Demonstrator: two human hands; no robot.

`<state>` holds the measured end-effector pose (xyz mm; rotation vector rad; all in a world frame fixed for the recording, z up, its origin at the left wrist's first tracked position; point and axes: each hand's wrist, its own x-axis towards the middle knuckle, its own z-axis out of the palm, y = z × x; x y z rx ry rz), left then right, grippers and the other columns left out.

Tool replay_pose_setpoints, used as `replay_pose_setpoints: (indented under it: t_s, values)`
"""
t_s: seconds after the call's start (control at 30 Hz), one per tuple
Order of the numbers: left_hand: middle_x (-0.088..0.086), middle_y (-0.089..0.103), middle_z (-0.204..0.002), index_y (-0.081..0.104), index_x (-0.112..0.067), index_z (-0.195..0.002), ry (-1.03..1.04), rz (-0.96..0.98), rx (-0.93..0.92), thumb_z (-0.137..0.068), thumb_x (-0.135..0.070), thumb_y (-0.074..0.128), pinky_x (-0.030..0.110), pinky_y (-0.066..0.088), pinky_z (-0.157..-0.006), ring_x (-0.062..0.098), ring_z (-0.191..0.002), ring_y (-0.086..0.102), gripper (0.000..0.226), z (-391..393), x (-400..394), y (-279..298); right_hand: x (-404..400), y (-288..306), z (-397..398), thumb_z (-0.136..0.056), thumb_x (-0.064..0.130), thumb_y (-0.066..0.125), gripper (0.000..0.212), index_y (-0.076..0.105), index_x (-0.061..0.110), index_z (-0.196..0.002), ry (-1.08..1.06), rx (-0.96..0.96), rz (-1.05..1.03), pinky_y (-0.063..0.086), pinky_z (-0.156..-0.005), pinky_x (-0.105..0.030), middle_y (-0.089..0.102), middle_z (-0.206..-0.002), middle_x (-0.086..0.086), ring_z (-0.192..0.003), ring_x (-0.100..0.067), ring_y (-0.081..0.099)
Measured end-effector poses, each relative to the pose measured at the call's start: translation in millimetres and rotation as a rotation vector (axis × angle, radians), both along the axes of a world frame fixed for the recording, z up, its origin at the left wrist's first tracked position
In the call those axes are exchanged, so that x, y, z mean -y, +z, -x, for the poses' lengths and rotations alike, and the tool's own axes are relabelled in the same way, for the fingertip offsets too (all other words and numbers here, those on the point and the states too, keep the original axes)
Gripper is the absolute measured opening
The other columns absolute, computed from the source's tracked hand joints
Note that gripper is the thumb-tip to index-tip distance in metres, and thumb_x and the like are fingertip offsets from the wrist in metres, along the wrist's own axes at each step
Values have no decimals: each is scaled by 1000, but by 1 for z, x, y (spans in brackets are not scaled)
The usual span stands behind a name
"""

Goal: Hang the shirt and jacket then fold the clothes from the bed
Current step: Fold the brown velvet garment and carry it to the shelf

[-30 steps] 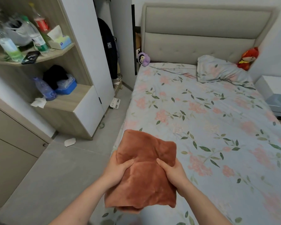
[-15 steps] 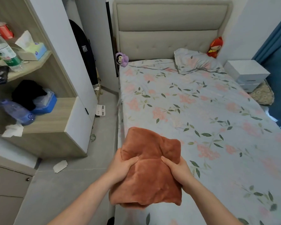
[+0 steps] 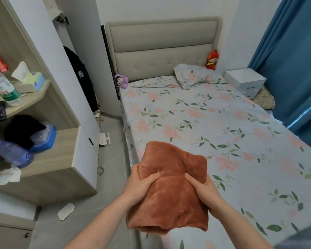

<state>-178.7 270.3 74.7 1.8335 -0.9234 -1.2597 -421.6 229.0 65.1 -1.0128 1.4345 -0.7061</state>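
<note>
Bed (image 3: 223, 133) with floral sheet fills right side, pillow (image 3: 196, 78) at the headboard; folded rust-brown fleece garment (image 3: 171, 191) held up over the bed's near left edge; left hand (image 3: 140, 187) grips its left side, thumb on top; right hand (image 3: 205, 193) grips its right side, thumb on top; dark jacket (image 3: 83, 81) hangs beside the wardrobe.

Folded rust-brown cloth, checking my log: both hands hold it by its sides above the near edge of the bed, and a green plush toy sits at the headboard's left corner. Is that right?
Not quite. The head view shows the plush toy at the headboard's left corner is purple, not green. The rest stands: the left hand and right hand hold the folded rust-brown cloth by its sides above the near edge of the bed.
</note>
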Motion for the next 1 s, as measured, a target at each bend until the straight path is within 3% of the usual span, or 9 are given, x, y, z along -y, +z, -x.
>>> replay_pose_setpoints:
  t_s: [0.1, 0.2, 0.27, 0.33, 0.5, 0.6, 0.7, 1.0]
  values:
    - [-17, 62, -123, 39, -36, -138, -8, 44, 52, -70, -65, 81, 36, 48, -100, 5, -109, 62, 85, -17, -9, 5, -6, 0, -20, -80, 60, 80, 76, 48, 29, -142, 8, 12, 7, 53, -98, -36, 66, -125, 13, -110, -11, 66]
    - [-14, 54, -137, 27, -37, -151, -36, 97, 92, -64, -76, 74, 39, 44, -108, 11, -123, 57, 106, -38, -10, 10, -13, 8, -42, -84, 60, 76, 83, 34, 27, -148, -16, 13, 28, 48, -95, -33, 58, -130, 11, -109, -10, 61]
    - [-12, 51, -141, 25, -38, -153, -72, 129, 89, -67, -74, 73, 34, 41, -106, 8, -122, 55, 105, -53, -7, 13, -11, 13, -58, -87, 57, 74, 84, 30, 26, -151, -33, 0, 39, 46, -92, -31, 56, -129, 11, -102, -4, 59]
    - [-14, 50, -141, 23, -37, -155, -111, 155, 89, -79, -63, 76, 28, 39, -103, 2, -119, 54, 97, -70, -1, 14, -8, 15, -76, -87, 57, 74, 84, 29, 25, -151, -55, -10, 41, 45, -92, -31, 56, -123, 14, -99, 1, 57]
    - [-11, 34, -158, 13, -46, -158, -225, 196, 130, -78, -70, 70, 38, 34, -119, 9, -142, 39, 101, -142, 19, 9, 4, 14, -144, -87, 56, 74, 81, 31, 26, -150, -116, -25, 26, 47, -95, -34, 57, -117, 19, -102, -3, 60]
    - [-10, 26, -163, 10, -44, -160, -274, 211, 153, -87, -59, 72, 35, 29, -120, 10, -147, 32, 97, -190, 31, 13, 11, 13, -192, -87, 54, 75, 77, 35, 26, -147, -136, -21, 20, 48, -93, -34, 58, -120, 16, -104, -6, 61]
    - [-9, 23, -163, 9, -41, -162, -297, 214, 167, -90, -51, 72, 28, 26, -114, 10, -147, 30, 96, -231, 42, 20, 18, 18, -233, -87, 55, 74, 76, 35, 26, -146, -139, -8, 3, 49, -94, -35, 58, -122, 13, -105, -9, 62]
    - [-5, 30, -161, 16, -39, -161, -322, 272, 196, -90, -45, 73, 27, 28, -110, 6, -135, 36, 90, -278, 85, 36, 55, 39, -276, -89, 52, 73, 71, 34, 30, -144, -133, -32, 25, 48, -93, -34, 58, -122, 15, -107, -9, 62]
